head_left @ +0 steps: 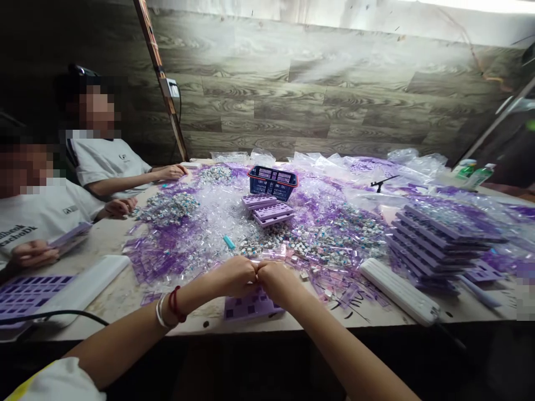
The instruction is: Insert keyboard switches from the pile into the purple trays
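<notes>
A purple tray with square openings lies at the table's near edge.

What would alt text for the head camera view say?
A bare left hand and right hand meet over a flat purple plastic tray with squarish holes at a pale tabletop's edge. Beyond lie heaps of small white pieces, purple plastic scraps and a dark blue plastic basket; two people in white shirts sit at left.

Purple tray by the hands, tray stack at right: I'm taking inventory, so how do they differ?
The purple tray looks like a single piece; the tray stack is several layers high. The right hand partly hides the purple tray; the tray stack stands clear of it. Both things look purple, with openings.
</notes>
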A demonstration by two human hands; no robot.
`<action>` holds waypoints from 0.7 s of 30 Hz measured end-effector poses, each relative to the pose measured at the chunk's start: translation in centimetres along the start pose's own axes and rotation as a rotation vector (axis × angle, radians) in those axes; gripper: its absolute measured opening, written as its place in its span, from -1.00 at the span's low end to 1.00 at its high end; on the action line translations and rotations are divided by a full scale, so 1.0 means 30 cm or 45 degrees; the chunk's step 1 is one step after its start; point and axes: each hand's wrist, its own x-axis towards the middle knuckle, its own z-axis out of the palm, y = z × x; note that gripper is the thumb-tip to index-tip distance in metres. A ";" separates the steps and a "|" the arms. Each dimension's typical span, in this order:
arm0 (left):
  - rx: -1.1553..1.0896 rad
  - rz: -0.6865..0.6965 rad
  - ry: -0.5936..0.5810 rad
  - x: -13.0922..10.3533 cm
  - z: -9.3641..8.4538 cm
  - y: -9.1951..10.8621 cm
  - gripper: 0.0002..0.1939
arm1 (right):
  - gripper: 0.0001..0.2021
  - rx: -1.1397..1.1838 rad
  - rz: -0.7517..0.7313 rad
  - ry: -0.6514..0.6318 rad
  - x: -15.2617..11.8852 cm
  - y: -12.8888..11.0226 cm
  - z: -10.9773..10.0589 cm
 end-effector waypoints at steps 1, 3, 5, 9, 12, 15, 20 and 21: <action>-0.026 0.028 -0.048 0.012 -0.014 -0.007 -0.76 | -0.76 0.023 0.001 0.020 -0.007 0.004 -0.003; -0.165 0.072 -0.147 0.043 -0.047 -0.033 -0.71 | -0.76 0.074 -0.021 -0.009 -0.019 0.023 -0.022; -0.326 0.047 -0.207 0.078 -0.074 -0.072 -0.60 | -0.77 0.149 -0.043 -0.072 -0.029 0.060 -0.052; -0.384 -0.257 0.371 0.139 -0.072 -0.151 -0.61 | -0.74 0.105 0.370 0.032 -0.040 0.180 -0.104; -0.301 -0.406 0.656 0.145 -0.037 -0.193 -0.64 | -0.70 -0.026 0.614 0.107 -0.043 0.271 -0.105; -0.098 -0.439 0.639 0.107 -0.014 -0.238 -0.58 | -0.64 -0.051 0.653 0.149 -0.047 0.328 -0.083; 0.006 -0.665 0.672 0.017 -0.014 -0.326 -0.71 | -0.70 -0.048 0.636 0.185 -0.042 0.357 -0.048; 0.002 -0.701 0.673 0.006 -0.014 -0.334 -0.74 | -0.71 -0.053 0.636 0.192 -0.039 0.359 -0.043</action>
